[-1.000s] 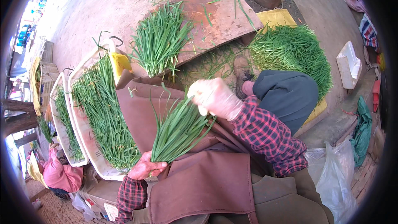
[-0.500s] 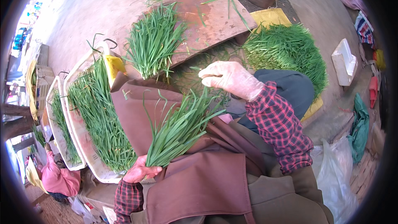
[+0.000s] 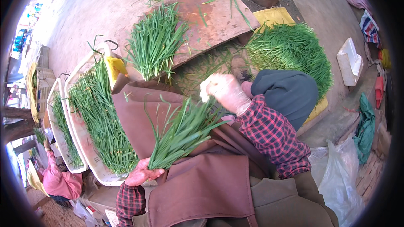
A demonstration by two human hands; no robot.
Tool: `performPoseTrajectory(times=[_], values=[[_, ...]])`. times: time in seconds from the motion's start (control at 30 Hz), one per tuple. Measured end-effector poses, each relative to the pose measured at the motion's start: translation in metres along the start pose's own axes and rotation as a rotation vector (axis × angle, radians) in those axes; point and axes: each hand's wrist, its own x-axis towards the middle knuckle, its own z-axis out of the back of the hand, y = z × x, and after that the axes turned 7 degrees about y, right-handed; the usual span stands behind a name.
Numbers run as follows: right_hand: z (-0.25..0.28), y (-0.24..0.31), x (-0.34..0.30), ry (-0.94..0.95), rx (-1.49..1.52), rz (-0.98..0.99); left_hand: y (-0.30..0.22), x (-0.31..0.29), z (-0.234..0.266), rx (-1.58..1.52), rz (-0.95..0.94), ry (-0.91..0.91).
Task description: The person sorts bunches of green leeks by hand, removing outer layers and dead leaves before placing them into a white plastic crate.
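The left hand [image 3: 140, 173] grips green stalks [image 3: 179, 136] above a brown apron [image 3: 204, 187].

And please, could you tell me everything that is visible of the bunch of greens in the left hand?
The bunch of greens is many long, narrow green leaves, loosely gathered. The left hand grips one end; from there the leaves fan up and to the right of the picture, over the brown apron. A few strands stray and curl on its left side. The far tips are blurred near the right hand, so contact there cannot be told.

The person's two hands [image 3: 142, 173] show, plus two long crates [image 3: 87, 151], one board [image 3: 221, 21].
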Motion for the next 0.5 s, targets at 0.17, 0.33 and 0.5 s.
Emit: performPoseTrajectory(times=[0.17, 0.33, 0.5], values=[[0.034, 0.004, 0.012, 0.099, -0.254, 0.001, -0.002, -0.001, -0.001, 0.035, 0.034, -0.023], [0.032, 0.017, 0.021, 0.38, -0.439, -0.142, -0.007, -0.002, -0.002, 0.083, 0.047, -0.03], [0.007, 0.013, 0.027, 0.639, -0.384, -0.146, -0.015, -0.002, -0.005, 0.128, 0.06, -0.014]])
